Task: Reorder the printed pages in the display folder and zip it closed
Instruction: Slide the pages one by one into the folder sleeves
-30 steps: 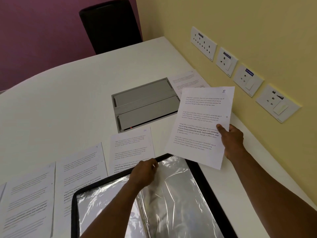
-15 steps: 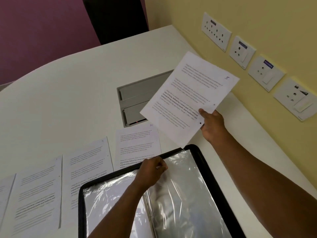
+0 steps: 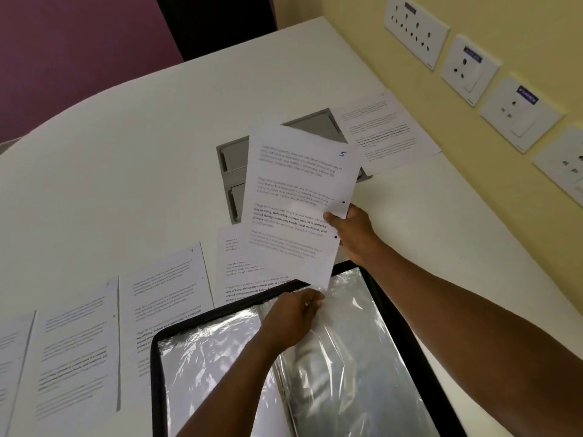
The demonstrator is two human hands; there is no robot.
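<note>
1. Right hand (image 3: 353,234) pinches page 5 (image 3: 299,209), mid-frame above the folder (image 3: 407,335).
2. Left hand (image 3: 293,320) pinches the sleeve (image 3: 340,351) top open.
3. Risk: the page corner snags the sleeve mouth and crumples.

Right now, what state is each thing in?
display folder: open, unzipped, flat on table
plastic sleeve: top edge pinched by left hand
page marked 5: held above the folder by right hand
other printed pages: flat on table
</note>
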